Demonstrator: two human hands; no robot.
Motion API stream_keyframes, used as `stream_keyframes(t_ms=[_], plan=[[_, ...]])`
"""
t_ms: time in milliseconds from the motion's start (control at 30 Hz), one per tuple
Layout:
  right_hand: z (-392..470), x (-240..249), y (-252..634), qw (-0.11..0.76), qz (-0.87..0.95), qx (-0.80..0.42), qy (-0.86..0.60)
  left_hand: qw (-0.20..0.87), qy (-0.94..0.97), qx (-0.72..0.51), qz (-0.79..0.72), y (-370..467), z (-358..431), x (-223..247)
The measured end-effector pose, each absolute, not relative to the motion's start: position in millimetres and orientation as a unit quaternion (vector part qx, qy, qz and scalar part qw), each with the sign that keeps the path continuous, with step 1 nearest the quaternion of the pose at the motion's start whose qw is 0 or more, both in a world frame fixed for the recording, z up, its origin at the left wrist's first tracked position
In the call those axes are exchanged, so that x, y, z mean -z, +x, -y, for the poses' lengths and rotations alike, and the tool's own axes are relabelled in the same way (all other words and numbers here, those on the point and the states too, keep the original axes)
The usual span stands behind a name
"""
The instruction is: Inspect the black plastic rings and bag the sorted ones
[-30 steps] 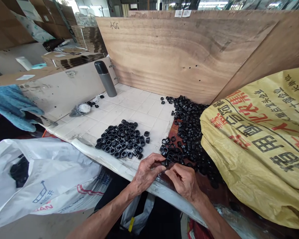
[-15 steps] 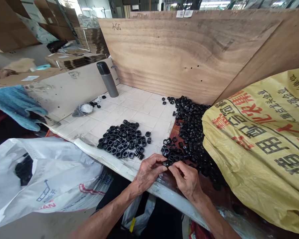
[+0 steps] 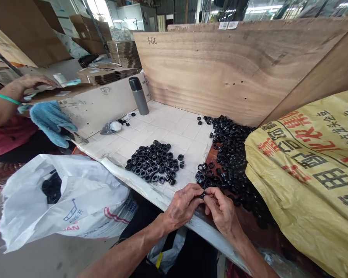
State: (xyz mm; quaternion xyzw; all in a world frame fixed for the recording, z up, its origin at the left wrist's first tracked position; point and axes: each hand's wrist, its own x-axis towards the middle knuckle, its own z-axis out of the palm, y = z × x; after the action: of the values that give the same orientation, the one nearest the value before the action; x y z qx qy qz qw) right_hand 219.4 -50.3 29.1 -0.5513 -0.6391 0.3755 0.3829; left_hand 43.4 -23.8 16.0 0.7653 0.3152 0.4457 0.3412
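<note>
Partly hidden, small, black piece (image 3: 202,195)

Black part (image 3: 202,195) between both grips (image 3: 182,205) (image 3: 222,213)

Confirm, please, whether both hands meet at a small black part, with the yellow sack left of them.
The head view shows the yellow sack on their right, not left; left hand and right hand do meet at a small black part.

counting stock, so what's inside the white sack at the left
Through the open mouth of the white sack, a dark mass shows, too indistinct to identify. The sack's sides cover everything deeper, so its fullness cannot be told.
</note>
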Motion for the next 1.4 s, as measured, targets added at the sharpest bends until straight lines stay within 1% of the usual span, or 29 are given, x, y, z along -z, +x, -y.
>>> stream_keyframes(t_ms=[100, 200, 267, 333, 400, 467, 500, 533, 633, 700, 800, 933, 1000, 1100, 1167, 1300, 1400], plan=[[53.7, -28.1, 218.1, 0.372, 0.639, -0.377, -0.558, 0.307, 0.796, -0.416, -0.316, 43.7, 31.1, -17.1], [56.6, -25.5, 221.1, 0.388, 0.674, -0.279, -0.564, 0.258, 0.824, -0.378, -0.334, 37.9, 36.1, -14.1], [56.5, -23.3, 225.7, 0.432, 0.679, -0.183, -0.565, 0.183, 0.823, -0.369, -0.391, 29.8, 34.8, -9.9], [54.6, -21.7, 231.6, 0.476, 0.650, -0.110, -0.581, 0.085, 0.806, -0.355, -0.466, 20.4, 30.4, -6.9], [52.1, -21.2, 236.9, 0.494, 0.620, -0.071, -0.605, -0.001, 0.784, -0.337, -0.521, 13.8, 26.0, -7.6], [50.5, -21.1, 240.2, 0.486, 0.623, -0.063, -0.610, -0.038, 0.770, -0.340, -0.538, 14.2, 24.6, -11.9], [50.4, -20.8, 240.8, 0.473, 0.641, -0.071, -0.601, -0.026, 0.773, -0.347, -0.530, 17.6, 25.2, -14.8], [50.6, -20.3, 240.7, 0.452, 0.669, -0.087, -0.583, 0.009, 0.788, -0.348, -0.508, 23.0, 26.2, -17.6], [51.2, -16.4, 237.8, 0.367, 0.759, -0.124, -0.523, 0.155, 0.836, -0.302, -0.431, 47.7, 25.3, -22.6], [49.8, -13.0, 235.8, 0.335, 0.776, -0.110, -0.522, 0.190, 0.834, -0.270, -0.442, 65.4, 16.8, -21.5], [44.3, -10.5, 237.5, 0.357, 0.742, -0.080, -0.562, 0.183, 0.819, -0.265, -0.476, 84.1, -4.5, -16.8], [39.7, -18.9, 250.1, 0.422, 0.680, -0.069, -0.596, 0.207, 0.828, -0.281, -0.440, 87.4, -19.2, -15.3], [43.6, -27.6, 258.5, 0.434, 0.657, -0.071, -0.613, 0.230, 0.821, -0.304, -0.425, 81.8, -15.6, -16.2], [58.4, -38.7, 269.0, 0.427, 0.643, -0.074, -0.632, 0.256, 0.813, -0.324, -0.410, 74.0, -6.0, -16.1], [70.7, -40.0, 273.4, 0.413, 0.639, -0.079, -0.644, 0.257, 0.816, -0.311, -0.413, 73.9, -2.9, -14.8], [87.7, -25.4, 278.1, 0.381, 0.643, -0.057, -0.662, 0.223, 0.824, -0.279, -0.439, 83.2, -7.0, -10.3], [91.3, -12.1, 280.9, 0.387, 0.645, -0.022, -0.659, 0.194, 0.830, -0.278, -0.443, 87.4, -10.1, -6.2]])
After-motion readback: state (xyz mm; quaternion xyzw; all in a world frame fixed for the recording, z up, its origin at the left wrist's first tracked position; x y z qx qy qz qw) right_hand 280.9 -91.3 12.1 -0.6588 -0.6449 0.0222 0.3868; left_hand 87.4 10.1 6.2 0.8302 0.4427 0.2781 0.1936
